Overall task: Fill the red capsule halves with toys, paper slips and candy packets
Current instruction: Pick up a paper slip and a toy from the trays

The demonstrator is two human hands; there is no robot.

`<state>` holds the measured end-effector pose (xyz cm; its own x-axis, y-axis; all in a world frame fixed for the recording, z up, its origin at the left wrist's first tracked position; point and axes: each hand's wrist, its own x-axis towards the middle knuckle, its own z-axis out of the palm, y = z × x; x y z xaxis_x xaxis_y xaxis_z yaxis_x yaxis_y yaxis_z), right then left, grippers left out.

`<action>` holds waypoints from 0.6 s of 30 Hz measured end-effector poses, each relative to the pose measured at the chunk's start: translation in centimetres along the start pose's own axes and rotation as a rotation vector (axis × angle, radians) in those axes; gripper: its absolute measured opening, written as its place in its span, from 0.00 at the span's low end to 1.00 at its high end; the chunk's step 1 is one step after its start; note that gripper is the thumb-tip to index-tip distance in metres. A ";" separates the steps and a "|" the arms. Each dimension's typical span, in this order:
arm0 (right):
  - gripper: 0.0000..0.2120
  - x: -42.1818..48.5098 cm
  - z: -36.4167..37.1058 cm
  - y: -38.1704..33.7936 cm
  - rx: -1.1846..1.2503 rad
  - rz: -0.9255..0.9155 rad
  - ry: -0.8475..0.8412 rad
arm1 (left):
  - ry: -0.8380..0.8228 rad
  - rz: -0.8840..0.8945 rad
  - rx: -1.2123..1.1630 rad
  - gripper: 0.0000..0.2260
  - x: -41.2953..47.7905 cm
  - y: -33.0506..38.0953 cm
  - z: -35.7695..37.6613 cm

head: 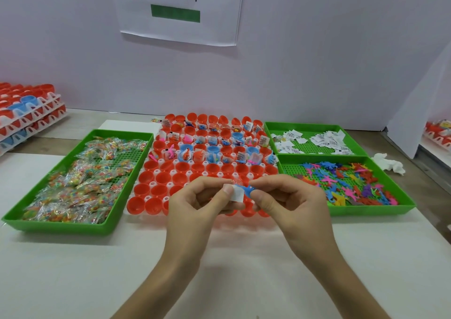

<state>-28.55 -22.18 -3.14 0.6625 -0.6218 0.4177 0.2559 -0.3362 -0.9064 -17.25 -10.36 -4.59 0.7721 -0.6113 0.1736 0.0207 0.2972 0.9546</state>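
A white rack (156, 184) of red capsule halves (163, 177) lies in the middle of the table. Its far rows hold toys, paper slips and packets; a few halves there are blue. The near rows of halves look empty. Above the rack's near edge my left hand (195, 204) pinches a white paper slip (237, 193). My right hand (290, 204) pinches a blue toy (248, 190) against that slip. A clear candy packet (236, 181) shows just above the fingers; which hand holds it I cannot tell.
A green tray (73, 226) of candy packets sits to the left. At the right, one green tray (314, 125) holds paper slips and another (371, 207) holds coloured toys. Stacked racks of capsules (26, 113) stand far left. A crumpled tissue (390, 163) lies far right.
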 end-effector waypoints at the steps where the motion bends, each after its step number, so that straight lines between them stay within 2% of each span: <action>1: 0.09 0.0 0.0 0.1 0.011 0.001 0.000 | -0.008 0.002 -0.001 0.05 0.0 0.1 0.0; 4: 0.09 0.0 0.1 0.3 0.017 -0.002 -0.003 | -0.052 -0.011 -0.025 0.03 -0.1 0.3 0.1; 8: 0.10 0.0 0.1 0.2 -0.024 -0.020 -0.008 | -0.097 -0.065 -0.094 0.05 -0.2 0.5 0.2; 14: 0.09 0.1 -0.1 0.4 -0.094 -0.033 0.027 | -0.104 -0.187 -0.252 0.09 0.0 0.7 0.2; 18: 0.05 0.1 -0.4 -0.2 -0.041 -0.079 0.066 | -0.069 -0.210 -0.260 0.11 0.1 0.8 0.2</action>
<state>-28.79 -22.45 -2.90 0.5931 -0.6374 0.4919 0.2755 -0.4134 -0.8679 -17.23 -10.32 -3.79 0.6891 -0.7247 0.0047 0.3423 0.3312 0.8793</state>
